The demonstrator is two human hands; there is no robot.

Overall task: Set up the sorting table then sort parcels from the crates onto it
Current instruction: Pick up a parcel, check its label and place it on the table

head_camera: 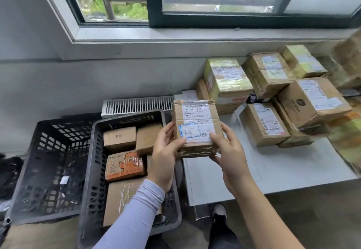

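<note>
Both hands are holding a small cardboard parcel point(197, 127) label-up: the left hand point(166, 157) is gripping its left edge, the right hand point(228, 151) is curling around its lower right corner with the thumb pressing on the label. Below and left of the grip, a dark crate point(93, 162) is holding more parcels, another crate point(48, 162) standing beside it. Right of the grip, the white sorting table point(283, 168) is carrying stacked parcels point(273, 96).
</note>
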